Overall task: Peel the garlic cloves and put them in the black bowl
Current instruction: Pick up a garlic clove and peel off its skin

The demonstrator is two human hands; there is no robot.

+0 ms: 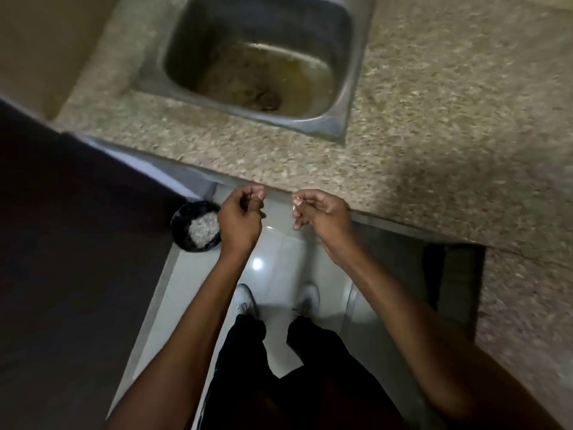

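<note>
While both hands hover off the counter (434, 119) edge, left hand (240, 220) grip curls on something unclear; right hand (322, 214) pinches a peel scrap. Bowl (183, 231) at 9 o'clock of left hand; clove axis unreadable.

The sink (257, 66) is set into the counter (434, 119) at the far side, ahead of the person. The counter runs on to the right and turns back along the right edge. Both hands hang over the floor (279, 262), just before the counter's near edge: the left hand (240, 218) to the left, the right hand (319, 212) to the right, near each other but apart. The bin (195, 226) stands on the floor just left of the left hand, against a cabinet (68, 243) that fills the left side. The shoes (276, 301) stand below the hands.
</note>
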